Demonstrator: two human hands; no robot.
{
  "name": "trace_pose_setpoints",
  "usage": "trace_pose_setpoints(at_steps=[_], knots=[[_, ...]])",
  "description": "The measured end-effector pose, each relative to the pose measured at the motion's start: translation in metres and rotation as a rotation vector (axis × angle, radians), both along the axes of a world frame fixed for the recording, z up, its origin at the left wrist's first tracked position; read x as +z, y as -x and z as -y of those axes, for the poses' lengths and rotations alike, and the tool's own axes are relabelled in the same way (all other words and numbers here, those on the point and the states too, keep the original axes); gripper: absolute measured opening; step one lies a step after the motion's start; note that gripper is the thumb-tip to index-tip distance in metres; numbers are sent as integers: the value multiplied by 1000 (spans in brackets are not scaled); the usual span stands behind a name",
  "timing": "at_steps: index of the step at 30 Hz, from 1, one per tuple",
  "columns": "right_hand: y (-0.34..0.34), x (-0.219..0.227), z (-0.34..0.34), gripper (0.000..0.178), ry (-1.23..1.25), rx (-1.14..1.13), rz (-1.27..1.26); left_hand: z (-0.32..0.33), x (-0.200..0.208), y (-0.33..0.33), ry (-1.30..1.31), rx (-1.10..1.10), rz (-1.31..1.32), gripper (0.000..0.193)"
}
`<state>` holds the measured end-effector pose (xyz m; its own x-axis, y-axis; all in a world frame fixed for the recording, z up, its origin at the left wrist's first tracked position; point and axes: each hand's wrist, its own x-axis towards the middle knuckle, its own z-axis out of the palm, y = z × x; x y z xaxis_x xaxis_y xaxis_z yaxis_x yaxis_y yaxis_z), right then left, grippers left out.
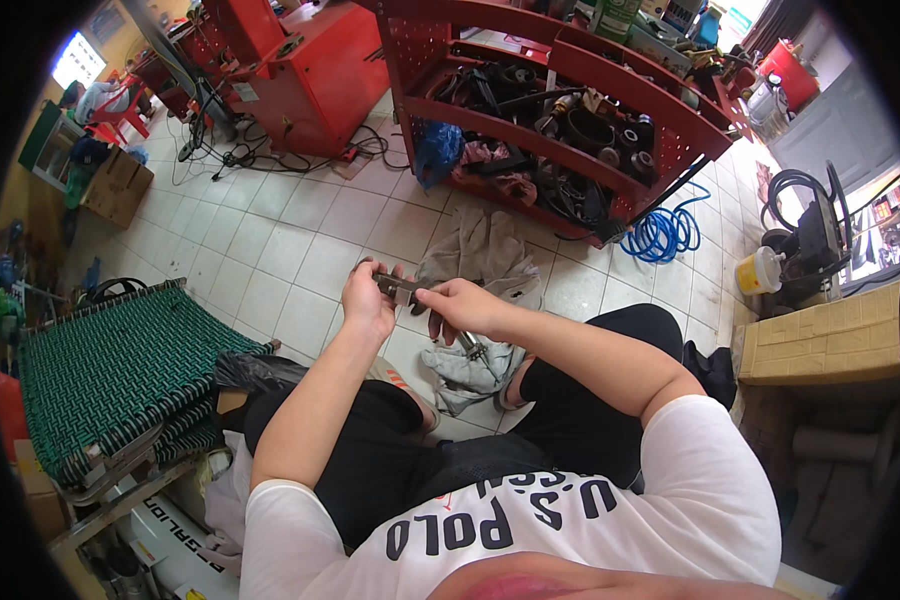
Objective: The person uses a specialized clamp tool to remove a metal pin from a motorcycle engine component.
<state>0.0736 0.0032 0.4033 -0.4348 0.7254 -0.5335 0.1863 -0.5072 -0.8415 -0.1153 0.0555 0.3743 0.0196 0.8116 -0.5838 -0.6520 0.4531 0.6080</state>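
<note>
Both hands pinch one metal tool [425,305] mid-frame: left hand [367,300] at its upper-left end, right hand [462,306] around the middle. Its long axis slants toward lower right, over a grey rag [480,250].

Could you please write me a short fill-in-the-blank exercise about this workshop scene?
1. Both hands, left hand and right hand, hold one small ____ tool.
2. Below the hands, a grey ____ lies on the tiled floor.
3. The parts rack behind it is painted ____.
4. Beside the rack lies a coiled ____ hose.

Missing words: metal; cloth; red; blue
</note>
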Motion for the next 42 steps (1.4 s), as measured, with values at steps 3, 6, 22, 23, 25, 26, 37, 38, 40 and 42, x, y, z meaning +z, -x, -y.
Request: trace_pose_setpoints(at_steps=[3,6,22,23,25,26,37,38,40,42], knots=[[5,5,18,31,-1024,85,657,-1,-5,4,-3,37,-17,17],[1,-10,15,34,-1094,108,692,-2,-9,0,1,55,-9,18],[0,-1,12,37,-941,64,519,2,0,2,21,40,12,13],[-1,-4,12,37,-1033,79,565,2,0,1,21,38,13,13],[-1,-5,12,36,-985,107,538,3,1,1,31,7,-8,10],[0,-4,12,36,-936,136,510,3,1,1,29,7,-8,10],[6,-4,9,39,-299,59,222,2,-6,5,15,-10,-30,8],[4,-8,11,39,-589,83,377,2,-7,4,17,-12,-30,8],[2,-14,12,37,-940,106,518,2,-10,3,24,-17,-44,7],[2,-18,12,37,-938,132,550,1,-12,3,25,-15,-38,7]])
